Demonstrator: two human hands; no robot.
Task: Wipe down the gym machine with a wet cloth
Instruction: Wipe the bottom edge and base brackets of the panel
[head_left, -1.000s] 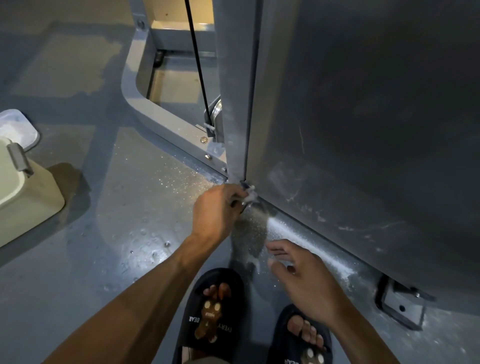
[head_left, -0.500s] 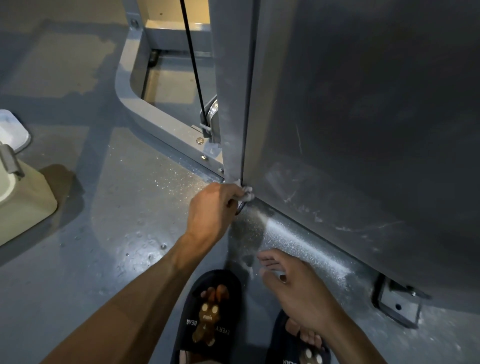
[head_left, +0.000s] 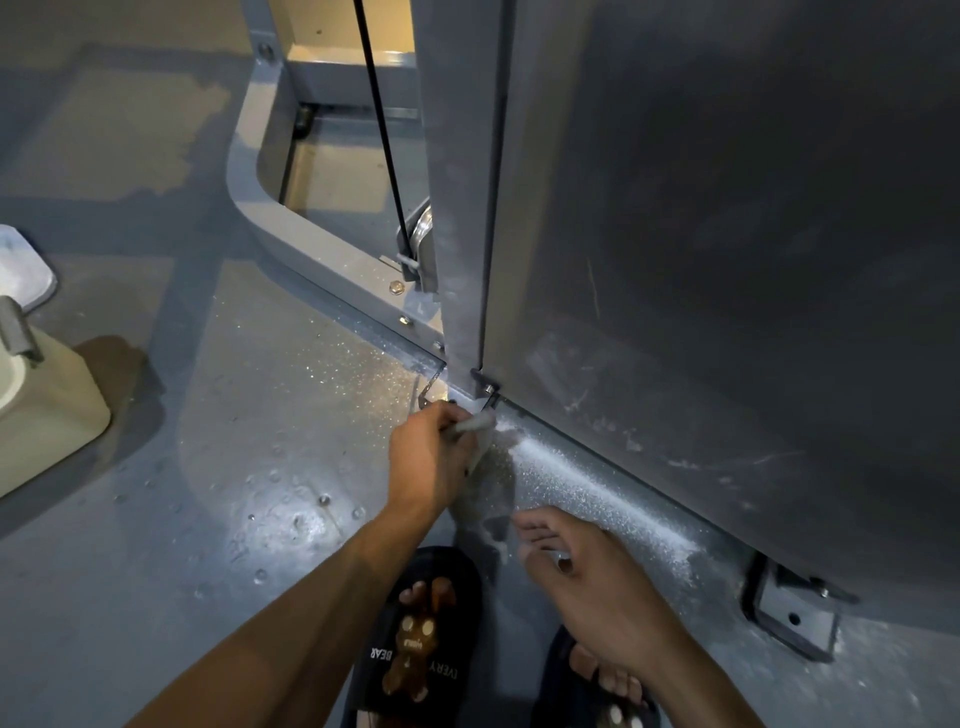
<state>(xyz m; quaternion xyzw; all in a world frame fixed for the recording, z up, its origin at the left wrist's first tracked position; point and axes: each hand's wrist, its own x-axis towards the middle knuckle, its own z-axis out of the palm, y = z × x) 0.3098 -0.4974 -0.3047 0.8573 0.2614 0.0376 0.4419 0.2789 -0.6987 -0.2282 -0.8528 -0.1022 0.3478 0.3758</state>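
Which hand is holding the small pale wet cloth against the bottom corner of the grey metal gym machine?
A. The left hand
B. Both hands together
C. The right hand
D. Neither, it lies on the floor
A: the left hand grips the small pale wet cloth at the foot of the grey metal gym machine, while the right hand hangs loose with nothing in it.

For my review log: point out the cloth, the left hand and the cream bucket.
cloth (head_left: 475, 423), head view, on the bunched end sticking out of the fist.
left hand (head_left: 427, 457), head view, on its back.
cream bucket (head_left: 49, 405), head view, on its side wall.
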